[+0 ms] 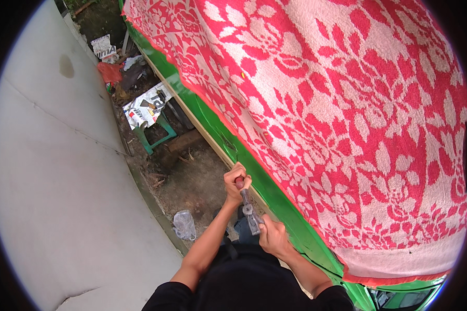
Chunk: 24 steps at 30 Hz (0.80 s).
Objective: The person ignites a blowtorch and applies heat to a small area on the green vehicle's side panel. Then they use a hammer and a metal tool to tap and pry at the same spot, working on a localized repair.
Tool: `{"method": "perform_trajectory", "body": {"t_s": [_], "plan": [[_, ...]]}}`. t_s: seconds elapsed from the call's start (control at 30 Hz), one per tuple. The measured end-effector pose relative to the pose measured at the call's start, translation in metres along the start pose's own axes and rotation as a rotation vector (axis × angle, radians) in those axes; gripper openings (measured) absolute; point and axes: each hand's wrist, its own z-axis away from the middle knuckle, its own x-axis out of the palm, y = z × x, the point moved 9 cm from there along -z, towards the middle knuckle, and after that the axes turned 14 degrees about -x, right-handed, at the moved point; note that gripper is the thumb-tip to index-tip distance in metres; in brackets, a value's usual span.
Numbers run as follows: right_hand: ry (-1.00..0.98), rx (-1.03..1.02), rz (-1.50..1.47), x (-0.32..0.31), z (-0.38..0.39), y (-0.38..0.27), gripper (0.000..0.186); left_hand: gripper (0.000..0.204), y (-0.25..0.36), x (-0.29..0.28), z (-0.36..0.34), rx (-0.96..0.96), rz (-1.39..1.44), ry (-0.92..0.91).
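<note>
Your left hand point(233, 184) closes its fingers round a reddish-brown, round-ended handle point(239, 180); your right hand point(276, 238) curls against an elongated grey metal tool head point(248, 210), exact grip hidden. Adjacent: wood-edged green panel point(275, 203), red-and-pink floral towel point(347, 129). Left: pale wall point(62, 171).

The floral cloth point(342, 129) is running off the upper edge and covering much of the green surface point(205, 114), the left hand point(234, 182) and right hand point(275, 237) are hiding parts of the metal tool point(249, 211), and some litter point(133, 79) at upper left is appearing, it seems, too small to identify.
</note>
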Motion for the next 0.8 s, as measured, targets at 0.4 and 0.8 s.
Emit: {"method": "perform_trajectory", "body": {"t_s": [0.4, 0.8], "plan": [[0.047, 0.0, -0.078, -0.001, 0.001, 0.008, 0.012, 0.024, 0.046, 0.021, 0.012, 0.181, -0.106, -0.053], [0.085, -0.203, -0.054, -0.011, 0.0, -0.023, 0.013, 0.023, 0.041, 0.014, 0.005, 0.136, -0.032, -0.015]]}}
